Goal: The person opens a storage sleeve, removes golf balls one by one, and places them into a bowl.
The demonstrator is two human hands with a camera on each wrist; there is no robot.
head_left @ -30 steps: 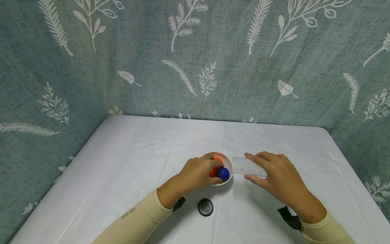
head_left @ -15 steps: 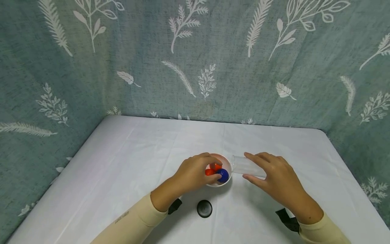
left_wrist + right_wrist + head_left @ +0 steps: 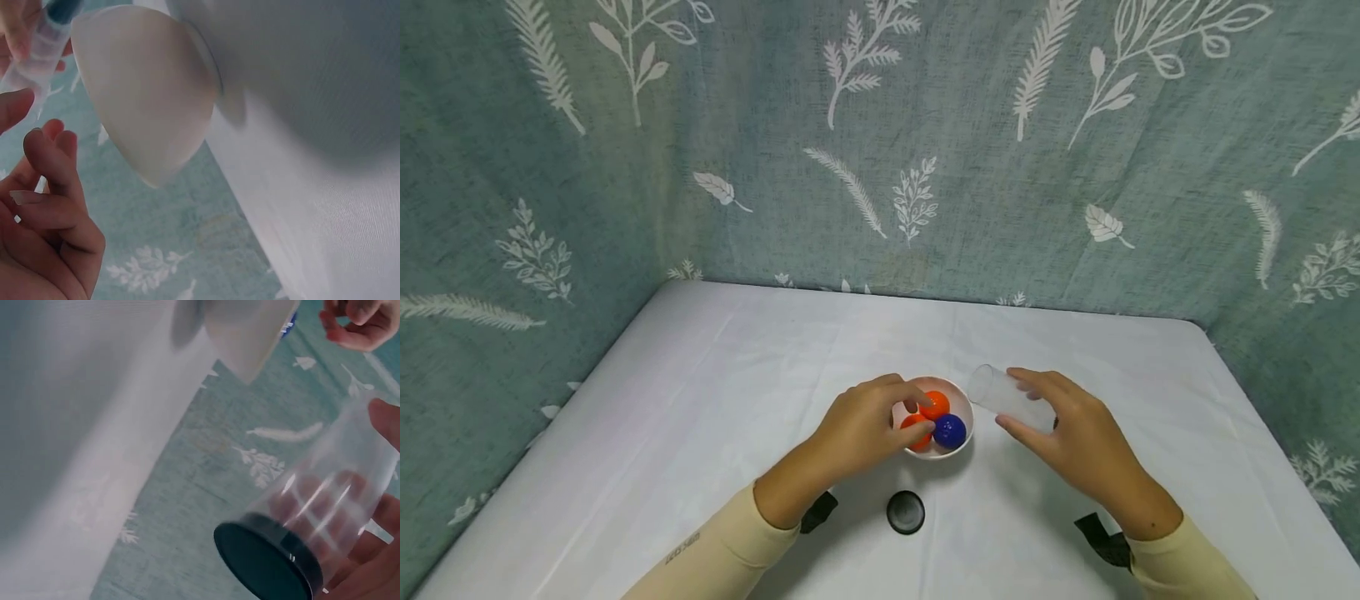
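Note:
A small pale bowl stands on the table with an orange ball, a second orange ball and a blue ball in it. Over the bowl's left side is my left hand, fingers loosely bent, thumb and fingertips apart with nothing between them. My right hand grips a clear plastic cylinder right of the bowl, its mouth tilted up towards the bowl. The right wrist view shows a dark cap on the cylinder's other end. The left wrist view sees the bowl's outer wall.
A round black lid lies on the white tablecloth in front of the bowl. Patterned green cloth hangs behind the table and at its sides.
My left hand has drawn back a little to the left, uncovering more of the orange balls. The cylinder in my right hand has gone from nearly level to tilted, mouth raised.

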